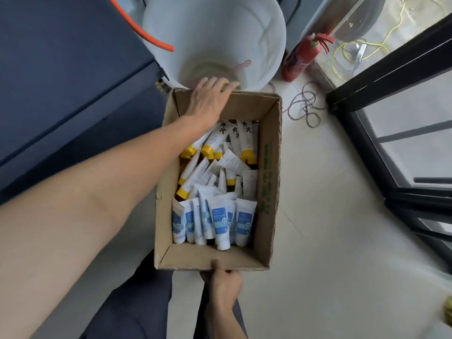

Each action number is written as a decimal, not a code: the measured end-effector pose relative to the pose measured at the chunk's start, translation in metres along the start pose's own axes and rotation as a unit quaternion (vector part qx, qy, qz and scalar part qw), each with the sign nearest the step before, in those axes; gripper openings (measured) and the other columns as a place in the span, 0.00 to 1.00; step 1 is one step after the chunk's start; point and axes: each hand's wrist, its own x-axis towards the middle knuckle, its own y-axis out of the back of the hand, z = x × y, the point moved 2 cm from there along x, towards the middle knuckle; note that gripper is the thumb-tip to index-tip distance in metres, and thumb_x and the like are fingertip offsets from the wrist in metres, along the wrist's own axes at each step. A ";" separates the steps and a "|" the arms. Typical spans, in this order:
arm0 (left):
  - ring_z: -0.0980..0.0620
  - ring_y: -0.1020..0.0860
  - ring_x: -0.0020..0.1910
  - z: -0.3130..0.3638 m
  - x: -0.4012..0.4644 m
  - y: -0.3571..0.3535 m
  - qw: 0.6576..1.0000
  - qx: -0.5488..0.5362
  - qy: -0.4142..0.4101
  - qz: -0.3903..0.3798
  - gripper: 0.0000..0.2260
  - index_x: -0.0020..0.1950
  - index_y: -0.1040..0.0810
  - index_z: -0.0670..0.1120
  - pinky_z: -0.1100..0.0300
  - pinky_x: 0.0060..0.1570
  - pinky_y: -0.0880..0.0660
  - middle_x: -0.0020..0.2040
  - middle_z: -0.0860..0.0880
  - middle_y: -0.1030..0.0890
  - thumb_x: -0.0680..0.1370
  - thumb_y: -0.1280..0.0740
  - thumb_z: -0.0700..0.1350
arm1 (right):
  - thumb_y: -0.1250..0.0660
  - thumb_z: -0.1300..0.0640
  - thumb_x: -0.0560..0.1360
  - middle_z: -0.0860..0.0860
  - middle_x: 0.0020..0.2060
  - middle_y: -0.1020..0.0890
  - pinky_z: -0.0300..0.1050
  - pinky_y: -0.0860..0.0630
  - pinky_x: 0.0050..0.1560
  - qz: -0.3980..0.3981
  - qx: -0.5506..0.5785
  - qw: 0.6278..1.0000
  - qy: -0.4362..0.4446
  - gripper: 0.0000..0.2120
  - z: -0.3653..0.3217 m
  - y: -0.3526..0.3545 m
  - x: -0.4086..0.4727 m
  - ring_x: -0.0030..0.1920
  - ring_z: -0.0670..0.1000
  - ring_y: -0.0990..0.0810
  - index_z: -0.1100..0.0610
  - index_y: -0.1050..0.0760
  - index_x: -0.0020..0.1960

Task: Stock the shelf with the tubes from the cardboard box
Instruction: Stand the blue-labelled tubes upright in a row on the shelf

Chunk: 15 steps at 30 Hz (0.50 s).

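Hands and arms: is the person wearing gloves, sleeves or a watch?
No. The left hand and right hand are bare, with no gloves or rings showing. Both forearms are bare too: no sleeves, watch or bracelet in view.

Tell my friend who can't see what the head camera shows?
Two hands hold an open brown cardboard box of white plastic tubes: left hand on the far edge, right hand gripping the near edge. A white plastic bucket stands beyond it.
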 end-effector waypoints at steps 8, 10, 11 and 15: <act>0.47 0.27 0.58 0.044 -0.165 -0.035 0.979 -0.180 -0.022 -0.094 0.13 0.63 0.24 0.47 0.52 0.62 0.28 0.58 0.48 0.24 0.79 0.33 0.43 | 0.36 0.51 0.80 0.61 0.30 0.16 0.50 0.17 0.34 -0.089 -0.347 0.931 0.070 0.20 -0.095 0.051 -0.049 0.29 0.56 0.17 0.67 0.21 0.38; 0.47 0.30 0.64 0.049 -0.186 -0.053 0.954 -0.186 0.059 -0.228 0.20 0.68 0.27 0.47 0.52 0.66 0.31 0.64 0.48 0.26 0.79 0.33 0.53 | 0.34 0.55 0.79 0.52 0.32 0.15 0.42 0.20 0.36 -0.012 -0.391 0.874 0.289 0.14 -0.134 0.053 -0.043 0.31 0.46 0.17 0.61 0.19 0.39; 0.47 0.31 0.65 0.051 -0.193 -0.061 0.942 -0.179 0.083 -0.270 0.24 0.71 0.28 0.47 0.53 0.65 0.31 0.65 0.48 0.27 0.79 0.34 0.57 | 0.34 0.56 0.78 0.49 0.35 0.15 0.40 0.22 0.38 0.022 -0.408 0.831 0.377 0.10 -0.150 0.050 -0.042 0.34 0.44 0.18 0.58 0.18 0.42; 0.45 0.31 0.63 0.063 -0.208 -0.083 0.932 -0.147 0.111 -0.312 0.28 0.71 0.29 0.45 0.51 0.60 0.28 0.65 0.46 0.30 0.77 0.32 0.60 | 0.34 0.63 0.77 0.53 0.54 0.18 0.47 0.24 0.53 0.065 -0.516 0.707 0.479 0.12 -0.186 0.031 -0.010 0.53 0.54 0.20 0.58 0.23 0.60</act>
